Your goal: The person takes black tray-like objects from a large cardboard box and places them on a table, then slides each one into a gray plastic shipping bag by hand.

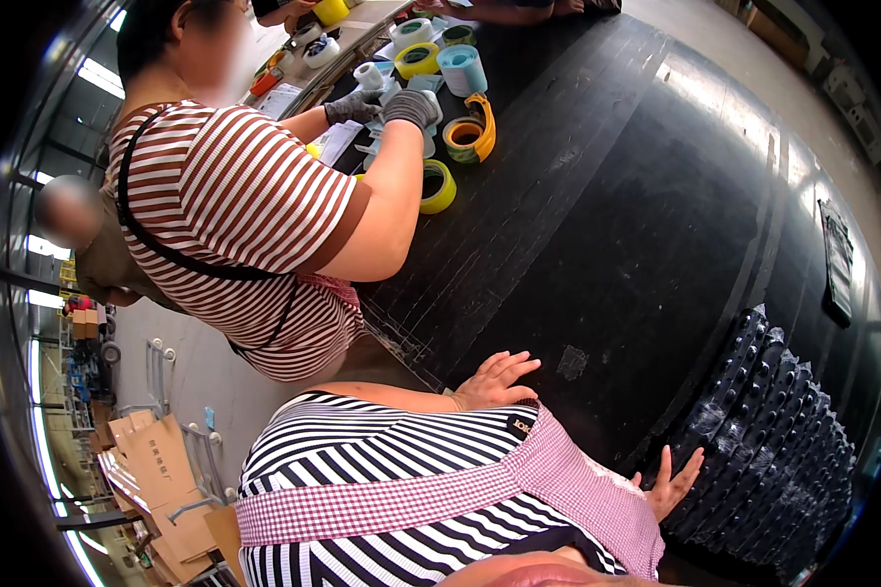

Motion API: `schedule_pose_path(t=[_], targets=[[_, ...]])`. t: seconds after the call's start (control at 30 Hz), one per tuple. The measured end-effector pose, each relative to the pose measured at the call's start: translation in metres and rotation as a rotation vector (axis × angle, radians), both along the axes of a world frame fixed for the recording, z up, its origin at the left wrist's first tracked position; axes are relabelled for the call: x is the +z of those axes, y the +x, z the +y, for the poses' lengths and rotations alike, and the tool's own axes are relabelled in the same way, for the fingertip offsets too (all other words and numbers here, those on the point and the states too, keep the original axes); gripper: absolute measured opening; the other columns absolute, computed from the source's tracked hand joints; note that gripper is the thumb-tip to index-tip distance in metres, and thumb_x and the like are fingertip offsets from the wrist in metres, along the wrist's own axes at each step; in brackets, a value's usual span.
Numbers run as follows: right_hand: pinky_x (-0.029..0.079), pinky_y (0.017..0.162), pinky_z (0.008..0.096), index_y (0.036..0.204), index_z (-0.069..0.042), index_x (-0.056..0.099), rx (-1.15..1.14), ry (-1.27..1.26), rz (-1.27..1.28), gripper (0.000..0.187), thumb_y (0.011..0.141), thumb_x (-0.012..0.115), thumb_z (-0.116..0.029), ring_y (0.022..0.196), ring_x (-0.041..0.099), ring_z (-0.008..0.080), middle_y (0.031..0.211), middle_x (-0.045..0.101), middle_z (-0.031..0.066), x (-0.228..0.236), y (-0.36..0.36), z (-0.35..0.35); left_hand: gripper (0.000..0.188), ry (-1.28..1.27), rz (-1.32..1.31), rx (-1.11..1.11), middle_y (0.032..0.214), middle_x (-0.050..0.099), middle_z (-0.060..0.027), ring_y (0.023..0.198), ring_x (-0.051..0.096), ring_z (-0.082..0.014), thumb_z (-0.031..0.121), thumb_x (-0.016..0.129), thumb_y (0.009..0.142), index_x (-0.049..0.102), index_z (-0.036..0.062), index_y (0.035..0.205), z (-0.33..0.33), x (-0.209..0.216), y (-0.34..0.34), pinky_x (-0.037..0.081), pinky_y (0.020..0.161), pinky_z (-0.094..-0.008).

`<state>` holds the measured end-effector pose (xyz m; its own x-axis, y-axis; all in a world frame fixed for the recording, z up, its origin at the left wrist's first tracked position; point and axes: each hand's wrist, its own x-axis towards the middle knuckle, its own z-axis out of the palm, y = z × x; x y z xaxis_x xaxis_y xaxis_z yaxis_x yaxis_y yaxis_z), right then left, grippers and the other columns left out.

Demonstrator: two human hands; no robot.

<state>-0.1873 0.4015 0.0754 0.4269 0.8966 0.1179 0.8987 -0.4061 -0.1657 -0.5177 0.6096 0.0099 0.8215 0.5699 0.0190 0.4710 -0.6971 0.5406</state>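
We look down at a wide black table [597,225] and at our own body in a striped shirt with a pink checked apron. Our left hand [494,382] lies flat on the near edge of the table, the fingers spread and open, holding nothing. Our right hand [671,481] is also open, with the fingers stretched out, and its fingertips touch the near side of a stack of black trays [773,430]. This stack stands at the near right corner of the table and its ribbed edges form rows that run away from us. Between our two hands the table is bare except for a small pale mark [571,362]. At the far left edge of the table a co-worker in a red and white striped shirt [225,205] bends over the table with both hands in grey gloves [382,106], which are busy with something small and white; we cannot tell what it is. Around these gloves lie several rolls of tape: a yellow roll [438,186] just beside the forearm, an orange roll [470,132] behind it, and a pale blue roll [463,68] further toward the far edge. A flat dark object [837,259] lies near the right edge of the table, well apart from the trays.
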Motion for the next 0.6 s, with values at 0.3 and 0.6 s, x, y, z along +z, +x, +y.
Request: schedule_pose_path(t=[0.3, 0.6], targets=[[0.02, 0.121, 0.0574, 0.133, -0.016, 0.062, -0.006, 0.015, 0.016, 0.074, 0.062, 0.08, -0.007, 0.151, 0.02, 0.0403, 0.164, 0.021, 0.0196, -0.0022, 0.0004, -0.0006, 0.04, 0.012, 0.005, 0.008, 0.157, 0.033, -0.0091, 0.151, 0.019, -0.0276, 0.048, 0.065, 0.092, 0.061, 0.0251, 0.125, -0.0003, -0.0018, 0.0015, 0.01, 0.124, -0.0477], [0.021, 0.12, 0.0574, 0.132, -0.014, 0.062, 0.008, 0.019, 0.021, 0.074, 0.061, 0.078, -0.004, 0.151, 0.02, 0.0416, 0.163, 0.021, 0.0207, -0.0014, 0.0006, 0.0025, 0.044, 0.004, 0.019, 0.007, 0.157, 0.033, -0.0087, 0.151, 0.018, -0.0269, 0.051, 0.065, 0.091, 0.061, 0.0261, 0.126, 0.0001, -0.0038, 0.0016, 0.009, 0.124, -0.0473]])
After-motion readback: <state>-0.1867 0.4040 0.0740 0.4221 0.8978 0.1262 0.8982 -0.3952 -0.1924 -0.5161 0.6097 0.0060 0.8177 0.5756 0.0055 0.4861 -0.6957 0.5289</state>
